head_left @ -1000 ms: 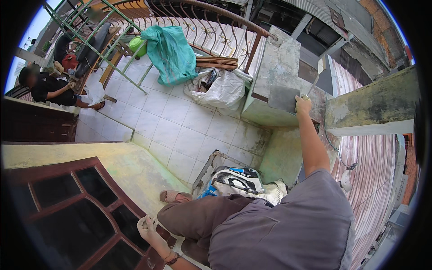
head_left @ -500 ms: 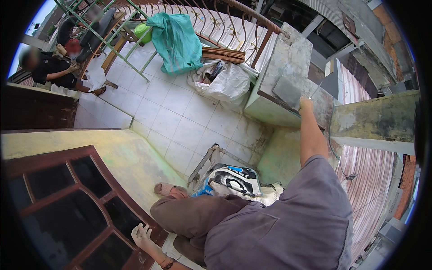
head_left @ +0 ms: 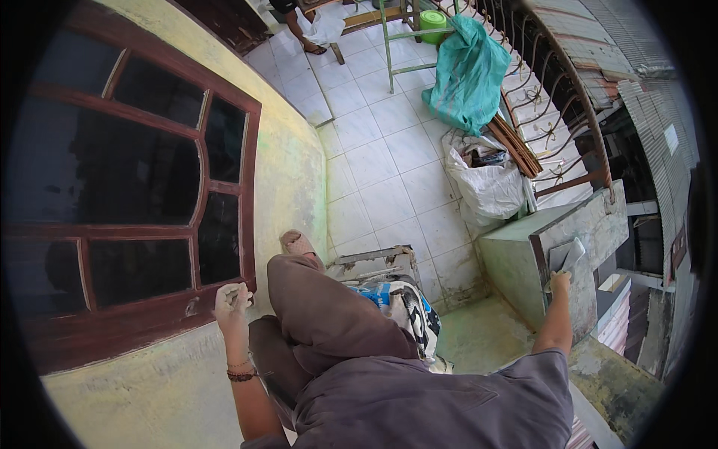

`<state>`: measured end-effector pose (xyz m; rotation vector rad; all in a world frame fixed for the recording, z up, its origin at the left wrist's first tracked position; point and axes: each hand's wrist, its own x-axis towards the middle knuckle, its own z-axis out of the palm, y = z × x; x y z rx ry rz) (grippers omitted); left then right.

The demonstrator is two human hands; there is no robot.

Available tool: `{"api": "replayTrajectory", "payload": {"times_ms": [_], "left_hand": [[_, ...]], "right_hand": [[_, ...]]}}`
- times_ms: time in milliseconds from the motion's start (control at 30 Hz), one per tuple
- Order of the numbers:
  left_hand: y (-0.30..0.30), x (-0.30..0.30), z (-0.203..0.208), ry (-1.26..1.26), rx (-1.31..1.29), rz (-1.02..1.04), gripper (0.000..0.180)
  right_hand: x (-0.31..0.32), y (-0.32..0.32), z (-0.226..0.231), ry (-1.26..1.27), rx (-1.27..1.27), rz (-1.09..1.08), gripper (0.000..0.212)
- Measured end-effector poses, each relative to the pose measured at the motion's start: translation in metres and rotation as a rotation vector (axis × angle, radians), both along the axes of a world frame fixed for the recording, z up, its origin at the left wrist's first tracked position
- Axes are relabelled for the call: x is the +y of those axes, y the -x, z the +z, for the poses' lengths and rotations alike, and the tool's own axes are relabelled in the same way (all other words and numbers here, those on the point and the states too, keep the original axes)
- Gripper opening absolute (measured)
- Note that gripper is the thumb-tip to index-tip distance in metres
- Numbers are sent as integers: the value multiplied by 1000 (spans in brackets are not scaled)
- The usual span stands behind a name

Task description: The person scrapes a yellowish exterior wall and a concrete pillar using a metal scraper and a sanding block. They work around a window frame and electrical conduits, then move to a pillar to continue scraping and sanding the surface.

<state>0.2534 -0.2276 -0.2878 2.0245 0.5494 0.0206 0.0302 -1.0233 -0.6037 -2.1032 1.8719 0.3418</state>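
Observation:
My right hand (head_left: pixel 559 281) is stretched out over a raised masonry ledge (head_left: pixel 609 224) at the right. It is closed on a tool with a broad, pale flat blade (head_left: pixel 574 254), which looks like a putty knife. A grey flat plate (head_left: pixel 557 256) lies on the ledge, right beside the blade. My left hand (head_left: pixel 233 299) is raised near the corner of the brown window frame (head_left: pixel 250 209). Its fingers are curled together and dusted whitish; what they hold, if anything, is too small to make out.
Below me, a printed sack (head_left: pixel 419 310) leans by a worn stepladder (head_left: pixel 374 258). Beyond the tiled floor (head_left: pixel 389 172) are a white sack (head_left: pixel 486 183), wooden strips (head_left: pixel 514 146), a teal sack (head_left: pixel 467 75), a green ladder (head_left: pixel 389 45) and a curved railing (head_left: pixel 576 82). Another person's leg (head_left: pixel 299 30) shows far off.
My view has swung to the right, so the window fills more of the left side. My left hand has risen beside the frame. The blade in my right hand is now close against the grey plate.

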Motion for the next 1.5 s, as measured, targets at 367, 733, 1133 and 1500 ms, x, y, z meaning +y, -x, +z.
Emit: {"api": "replayTrajectory", "payload": {"times_ms": [367, 733, 1133, 1500], "left_hand": [[46, 29, 17, 1, -97, 154, 23], [63, 80, 76, -202, -301, 262, 16], [74, 132, 119, -1141, -367, 433, 25], [132, 223, 126, -1873, -228, 333, 52]], "right_hand": [[8, -19, 10, 265, 135, 10, 41], [345, -141, 6, -425, -678, 833, 48], [475, -148, 119, -603, -486, 823, 56], [481, -154, 126, -513, -380, 768, 44]]}}
